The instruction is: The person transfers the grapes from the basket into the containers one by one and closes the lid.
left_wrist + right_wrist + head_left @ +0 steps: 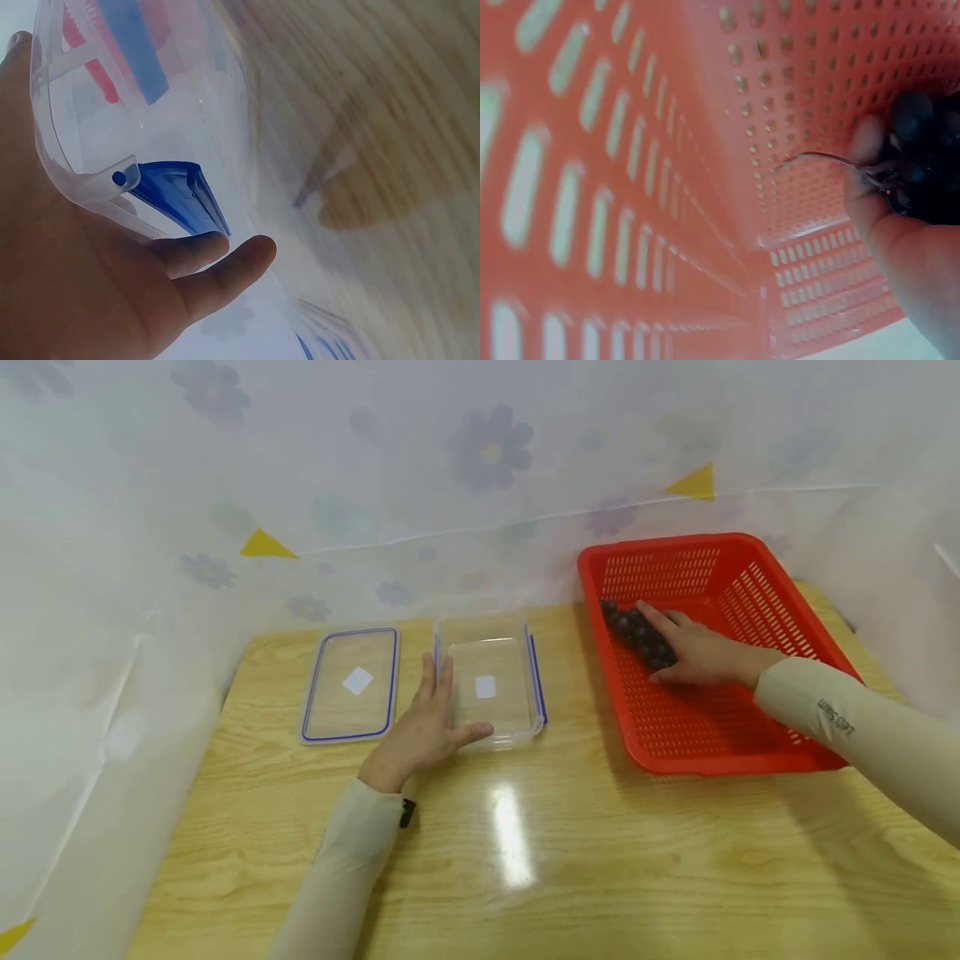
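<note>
- Box [512,681]: at twelve o'clock on the table [600,877], clear, with a square white label [486,687] at its floor. A blue clip [537,678] hangs at its three o'clock side.
- Left hand [420,732]: at the box's eight o'clock, touching its wall, fingers straight, thumb spread toward three o'clock. In the left wrist view two straight fingers lie just beside another blue clip [180,196].
- Basket [750,766]: at two o'clock, red, slotted walls, holding the grapes [636,633] on its ten o'clock side, near the wall.
- Right hand [701,657]: reaches into the basket from four o'clock and grips the dark grapes, index finger along their far side, thumb on the near side. A thin stem [821,156] sticks out past the thumb in the right wrist view.
- Lid [337,710]: flat on the table at ten o'clock, near the box and apart from it, clear with a blue seal ring and a white label of its own.
</note>
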Demonstrator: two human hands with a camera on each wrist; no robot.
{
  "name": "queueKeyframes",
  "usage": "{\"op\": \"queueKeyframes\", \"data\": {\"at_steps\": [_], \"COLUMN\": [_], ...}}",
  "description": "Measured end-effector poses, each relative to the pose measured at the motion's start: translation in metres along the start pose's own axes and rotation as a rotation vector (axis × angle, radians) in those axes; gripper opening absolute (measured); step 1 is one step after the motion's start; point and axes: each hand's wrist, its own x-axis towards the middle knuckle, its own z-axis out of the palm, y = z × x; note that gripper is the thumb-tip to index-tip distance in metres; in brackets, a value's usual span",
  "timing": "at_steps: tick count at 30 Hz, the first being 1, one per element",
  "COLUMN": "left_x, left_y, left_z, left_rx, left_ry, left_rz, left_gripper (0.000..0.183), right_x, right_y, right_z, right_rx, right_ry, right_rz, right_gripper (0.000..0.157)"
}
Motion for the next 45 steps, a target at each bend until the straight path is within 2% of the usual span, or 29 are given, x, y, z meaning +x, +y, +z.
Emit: {"op": "queueKeyframes", "data": {"at_steps": [5, 12, 21, 25, 31, 40, 45], "left_x": [0.002, 0.002, 0.007, 0.009, 0.014, 0.022, 0.027], "left_y": [0.001, 0.000, -0.002, -0.001, 0.000, 0.002, 0.003], "left_z": [0.000, 0.001, 0.001, 0.002, 0.004, 0.005, 0.006], "left_rx": [-0.007, -0.020, -0.060, -0.070, -0.079, -0.089, -0.094], "left_ry": [0.001, -0.002, 0.016, 0.014, 0.021, 0.029, 0.036], "left_rz": [0.000, -0.006, -0.007, -0.015, -0.021, -0.018, -0.011], "left_gripper": [0.118, 0.119, 0.121, 0.122, 0.123, 0.125, 0.125], "right_x": [0.001, 0.004, 0.005, 0.005, -0.003, -0.016, -0.016], "right_y": [0.005, 0.003, -0.004, -0.008, -0.017, -0.045, -0.057], "right_z": [-0.003, -0.008, -0.021, -0.032, -0.053, -0.091, -0.102], "right_rx": [0.008, -0.003, -0.065, -0.062, -0.043, 0.073, 0.099], "right_ry": [0.029, 0.006, 0.070, 0.096, 0.144, 0.264, 0.333], "right_rz": [-0.017, 0.058, 0.002, 0.009, 0.034, 0.017, -0.009], "right_gripper": [0.113, 0.101, 0.083, 0.077, 0.076, 0.078, 0.076]}}
